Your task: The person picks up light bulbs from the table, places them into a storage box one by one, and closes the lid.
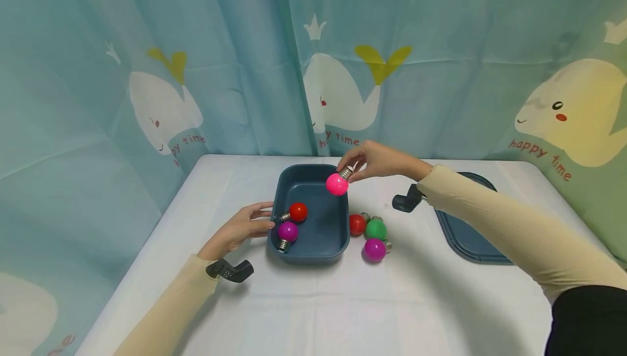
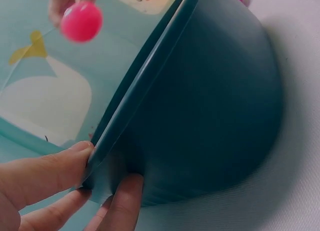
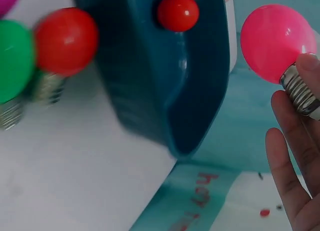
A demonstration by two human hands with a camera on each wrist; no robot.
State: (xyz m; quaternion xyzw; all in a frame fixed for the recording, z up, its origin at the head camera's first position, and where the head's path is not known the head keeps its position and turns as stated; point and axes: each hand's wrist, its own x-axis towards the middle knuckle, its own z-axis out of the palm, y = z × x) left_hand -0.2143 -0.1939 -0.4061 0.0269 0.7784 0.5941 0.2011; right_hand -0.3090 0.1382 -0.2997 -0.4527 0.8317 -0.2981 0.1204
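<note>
A pink light bulb with a silver screw base is held over the far right part of a dark blue box. My right hand pinches it by the base, and the globe points down. My left hand touches the box's left side, its fingertips at the rim and outer wall. Inside the box, on its left, lie a red bulb and a purple bulb. Outside, along the right wall, are another red bulb, a green bulb and another purple bulb.
A dark blue lid lies on the white table at the right, partly hidden under my right forearm. A teal curtain printed with whales hangs behind the table and along its sides.
</note>
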